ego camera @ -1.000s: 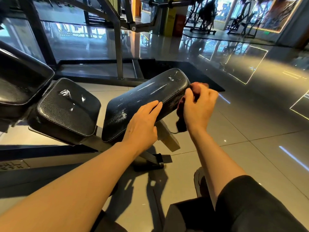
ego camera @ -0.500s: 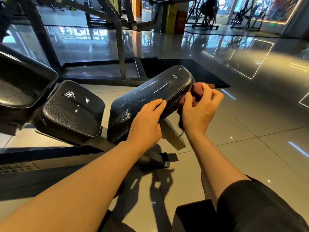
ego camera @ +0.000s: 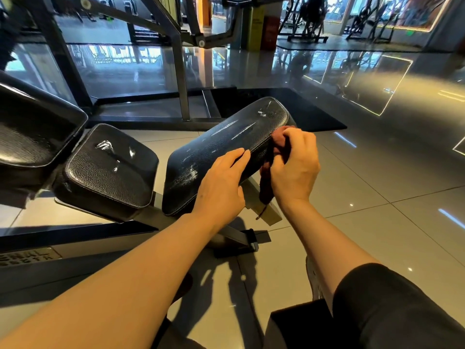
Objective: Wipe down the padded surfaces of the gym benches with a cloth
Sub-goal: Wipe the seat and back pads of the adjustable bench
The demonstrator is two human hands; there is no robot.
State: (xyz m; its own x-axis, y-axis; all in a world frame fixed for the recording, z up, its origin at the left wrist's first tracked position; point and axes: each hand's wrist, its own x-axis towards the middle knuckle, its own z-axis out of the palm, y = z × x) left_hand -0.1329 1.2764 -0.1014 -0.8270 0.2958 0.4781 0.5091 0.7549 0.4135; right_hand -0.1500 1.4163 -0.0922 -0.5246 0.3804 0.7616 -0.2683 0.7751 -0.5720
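Note:
A long black padded bench pad [ego camera: 221,144] slopes up toward the right, its leather scuffed with pale streaks. My left hand [ego camera: 221,187] lies flat on its near edge, fingers together, holding nothing. My right hand [ego camera: 294,167] grips a dark red cloth [ego camera: 275,147] pressed against the pad's right side edge; part of the cloth hangs down below my palm, with a loose thread at its end. A square black seat pad [ego camera: 108,170] sits to the left, and a larger black back pad [ego camera: 32,132] lies at the far left.
The bench's metal frame and foot [ego camera: 241,238] rest on the glossy tiled floor below the pad. A dark steel rack upright [ego camera: 181,79] rises behind. A black floor mat [ego camera: 309,109] lies beyond the pad. My knees fill the lower right.
My right hand with the cloth has slid a little along the pad's right side edge. My left hand stays pressed on the pad. The view has shifted slightly.

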